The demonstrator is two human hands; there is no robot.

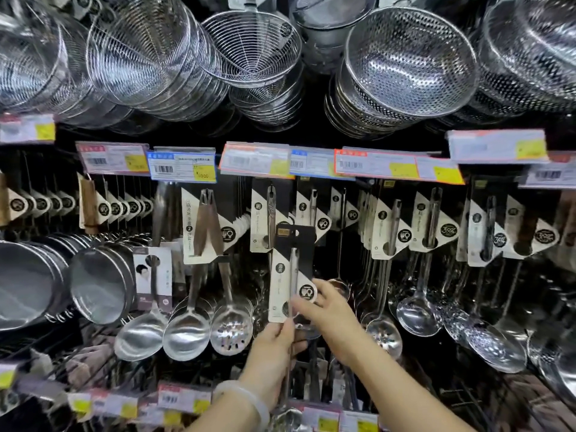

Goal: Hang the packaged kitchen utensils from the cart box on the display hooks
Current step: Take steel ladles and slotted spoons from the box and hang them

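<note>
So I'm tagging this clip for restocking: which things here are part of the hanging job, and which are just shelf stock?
Part of the job:
- packaged utensil, raised toward the hooks
- left hand, its grip on the handle
- right hand, fingers on the card

Just stock:
- hanging ladles
- slotted spoon
- wire strainers
- perforated colander
- price tags

A dark display wall (pixel 314 137) fills the frame, its hooks carrying the stock. Across the top hang wire and perforated steel strainers (pixel 408 62); a row of price tags (pixel 182 165) runs through the middle. Below them hang carded ladles and skimmers (pixel 419 241), with round sieves (pixel 103 285) at lower left.
</note>
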